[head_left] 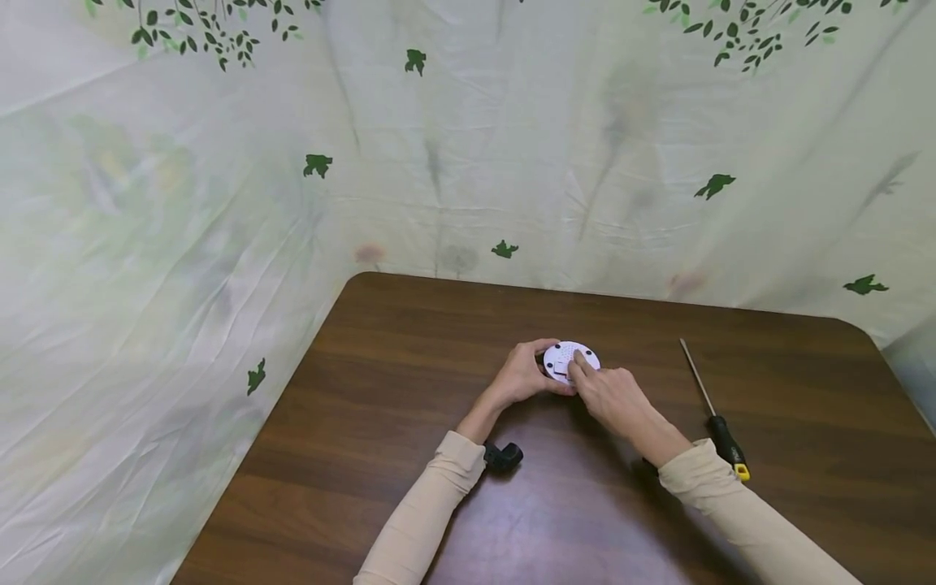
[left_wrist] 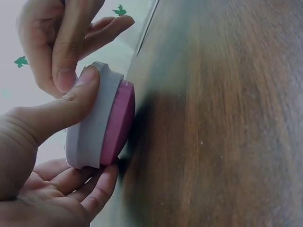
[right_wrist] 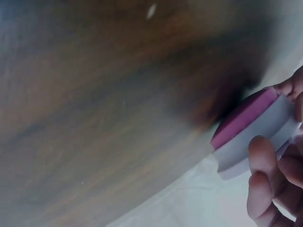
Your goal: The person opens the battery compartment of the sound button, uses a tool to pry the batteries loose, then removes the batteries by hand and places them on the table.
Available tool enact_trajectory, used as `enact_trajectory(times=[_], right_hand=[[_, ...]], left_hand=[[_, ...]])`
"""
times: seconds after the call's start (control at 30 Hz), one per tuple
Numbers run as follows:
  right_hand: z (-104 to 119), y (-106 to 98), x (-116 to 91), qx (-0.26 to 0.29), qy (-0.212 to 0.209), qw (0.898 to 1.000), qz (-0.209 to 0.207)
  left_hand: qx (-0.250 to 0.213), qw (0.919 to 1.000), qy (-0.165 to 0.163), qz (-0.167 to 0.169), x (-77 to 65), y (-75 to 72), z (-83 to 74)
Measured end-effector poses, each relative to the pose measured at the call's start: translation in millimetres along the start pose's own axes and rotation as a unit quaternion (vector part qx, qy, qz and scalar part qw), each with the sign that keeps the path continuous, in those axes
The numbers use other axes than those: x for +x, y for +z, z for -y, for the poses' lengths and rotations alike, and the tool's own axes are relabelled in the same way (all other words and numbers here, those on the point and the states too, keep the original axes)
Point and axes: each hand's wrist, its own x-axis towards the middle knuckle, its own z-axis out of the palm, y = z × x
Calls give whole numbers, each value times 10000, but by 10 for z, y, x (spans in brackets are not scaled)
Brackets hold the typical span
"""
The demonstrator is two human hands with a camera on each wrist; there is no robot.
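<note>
Nearest me, two cream sleeves reach in over the brown wood-grain surface, their cuffs pushed back from the wrists. A black gadget juts from beside the left wrist.

Further out, the two hands meet at one small round device. The left hand is clamped about its rim, thumb on one side and fingers round the other. The right hand comes in with fingers loosely bent, a fingertip touching the white face; it isn't gripping the rim.

The device is tipped up between them, white back toward the person, pink side toward the wood. It sits close above the surface; I can't tell whether it touches. Dark round spots dot the back, around a small rectangular outline.

Off beyond the right wrist lies a screwdriver, its black handle with a yellow end nearer the person and the shaft pointing away.

Past the surface's rounded far corners hangs a pale cloth printed with green leaves and faint flowers.
</note>
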Motion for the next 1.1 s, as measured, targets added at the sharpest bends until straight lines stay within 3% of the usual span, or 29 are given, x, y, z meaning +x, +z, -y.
enact_trajectory(times=[0.17, 0.3, 0.4, 0.53, 0.67, 0.77, 0.87, 1.1], right_hand=[[8, 0, -6, 351, 145, 9989, -289], [4, 9, -26, 1187, 609, 9896, -534], [-16, 14, -34, 2048, 1166, 9713, -333], [-74, 23, -27, 3045, 1864, 9339, 172], [-139, 37, -14, 3708, 2231, 9006, 418], [-167, 39, -7, 4003, 2323, 8857, 370], [-177, 44, -6, 4120, 2349, 8803, 119], [-188, 25, -25, 3918, 2520, 8828, -600]], left_hand=[[237, 9997, -69, -63, 3, -9, -20], [410, 9991, -67, -47, 11, -10, -13], [388, 9992, -67, -34, 14, -16, -8], [337, 9994, -104, -8, 8, -23, -11], [355, 9993, -116, 21, 3, -18, -14], [382, 9992, -90, 29, 6, -14, -11], [404, 9992, -54, 18, 8, -11, -2], [221, 9997, 79, 2, -9, -11, 20]])
